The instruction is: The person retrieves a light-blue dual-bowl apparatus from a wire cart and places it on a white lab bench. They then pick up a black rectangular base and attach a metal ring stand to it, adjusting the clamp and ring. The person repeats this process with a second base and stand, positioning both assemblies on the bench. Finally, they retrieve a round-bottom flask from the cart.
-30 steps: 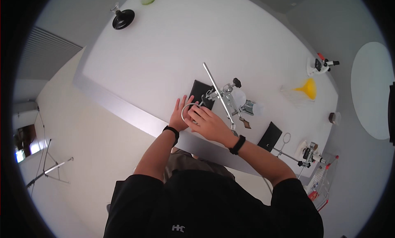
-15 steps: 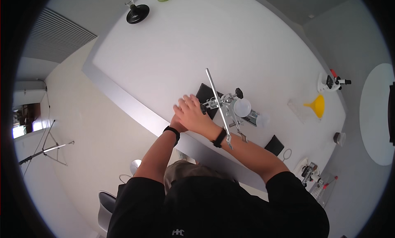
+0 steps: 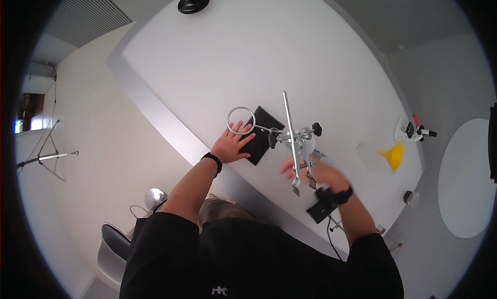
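A lab stand with a black base plate [image 3: 260, 150] and an upright metal rod [image 3: 287, 108] is on the white table. An iron ring [image 3: 241, 107] reaches left from its clamp [image 3: 274, 137], over the plate's left edge. My left hand [image 3: 229, 145] is open, fingers spread, its fingertips at the ring and the left edge of the plate; I see nothing held in it. My right hand [image 3: 326, 174] is smeared by motion, right of the plate, partly hidden behind the prongs of a metal test tube clamp [image 3: 296, 185]. Whether it holds anything does not show.
A second black base plate [image 3: 321, 211] lies near the table's front edge, beside my right wrist. Farther right are a yellow funnel [image 3: 394, 157], a white microscope [image 3: 401, 131] and a small dark-and-clear container [image 3: 411, 198]. A dark-filled flask [image 3: 193, 3] stands at the far left.
My hands, together at the clamp's left before, are now apart; the right has swung right. The ring now shows, reaching left from the stand. The view has shifted a little.
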`<state>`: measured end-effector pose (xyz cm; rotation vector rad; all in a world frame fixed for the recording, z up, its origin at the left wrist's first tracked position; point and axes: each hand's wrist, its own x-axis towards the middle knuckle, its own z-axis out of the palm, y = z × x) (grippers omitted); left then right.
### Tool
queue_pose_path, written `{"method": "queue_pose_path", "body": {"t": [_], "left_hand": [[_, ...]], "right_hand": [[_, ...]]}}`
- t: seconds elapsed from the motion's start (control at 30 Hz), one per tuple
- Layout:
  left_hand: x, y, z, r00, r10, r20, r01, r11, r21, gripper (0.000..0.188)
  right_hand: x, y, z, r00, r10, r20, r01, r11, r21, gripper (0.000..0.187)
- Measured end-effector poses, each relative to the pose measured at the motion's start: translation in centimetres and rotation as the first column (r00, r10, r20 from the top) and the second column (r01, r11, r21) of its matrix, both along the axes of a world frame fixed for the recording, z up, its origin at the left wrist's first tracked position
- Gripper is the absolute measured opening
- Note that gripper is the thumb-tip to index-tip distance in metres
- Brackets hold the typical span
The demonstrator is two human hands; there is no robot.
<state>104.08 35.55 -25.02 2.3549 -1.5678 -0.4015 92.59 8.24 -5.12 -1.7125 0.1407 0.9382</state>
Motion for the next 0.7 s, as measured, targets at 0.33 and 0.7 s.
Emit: {"method": "queue_pose_path", "body": {"t": [0.33,0.7], "left_hand": [[0.4,-0.6,0.2,0.997,-0.039,0.062,0.034,0.997,0.075,0.078],[0.3,-0.6,0.2,0.999,-0.037,0.038,0.033,0.992,0.121,0.078]], "right_hand": [[15.2,-2.3,-4.0,0.944,-0.221,0.246,0.222,0.975,0.022,0.024],[16.9,1.3,-7.1,0.993,0.106,-0.054,-0.09,0.966,0.242,0.047]]}}
